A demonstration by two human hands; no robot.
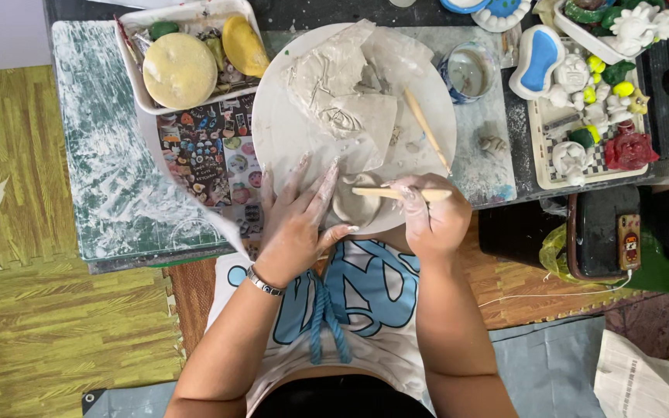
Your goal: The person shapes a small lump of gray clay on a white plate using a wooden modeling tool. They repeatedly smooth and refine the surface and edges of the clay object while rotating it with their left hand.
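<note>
**Printed sheets and wrappers crowding a clay table**

A glossy dark rectangular sheet covered in small colourful sticker pictures point(209, 151) is lying just left of the round white board. A crumpled clear plastic wrapper point(342, 85) is resting on that board, while a folded printed newspaper point(644, 383) is sitting on the floor at lower right.

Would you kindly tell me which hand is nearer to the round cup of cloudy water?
The right hand is nearer, directly below the round cup of cloudy water; the left hand lies farther down-left.

Bright, even daylight; sharp, soft shadows.
</note>
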